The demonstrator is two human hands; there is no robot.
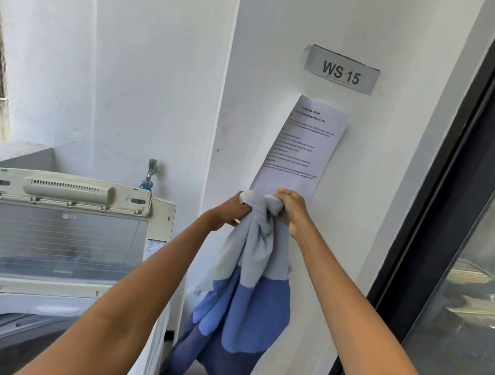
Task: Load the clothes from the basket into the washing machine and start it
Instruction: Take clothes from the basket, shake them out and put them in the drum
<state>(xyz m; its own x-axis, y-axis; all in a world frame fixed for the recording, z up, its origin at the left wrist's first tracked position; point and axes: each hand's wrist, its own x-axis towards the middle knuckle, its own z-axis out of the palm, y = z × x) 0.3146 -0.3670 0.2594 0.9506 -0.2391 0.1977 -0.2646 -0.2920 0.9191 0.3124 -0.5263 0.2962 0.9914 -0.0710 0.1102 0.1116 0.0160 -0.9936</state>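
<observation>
The washer (pixel 58 314) stands lower left with its lid (pixel 60 230) raised upright against the wall, so the drum mouth is open from above. A pillar (pixel 275 130) rises close ahead, a dark door frame (pixel 448 205) walls the right, and the hanging towel (pixel 246 292) fills the gap between washer and pillar.

Two bare, sleeveless forearms, hands (pixel 232 210)

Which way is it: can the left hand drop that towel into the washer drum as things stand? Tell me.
Probably yes. The lid stands raised, leaving the washer opening uncovered just left of the left hand. Both it and the right hand grip the towel, hanging beside the machine.
</observation>
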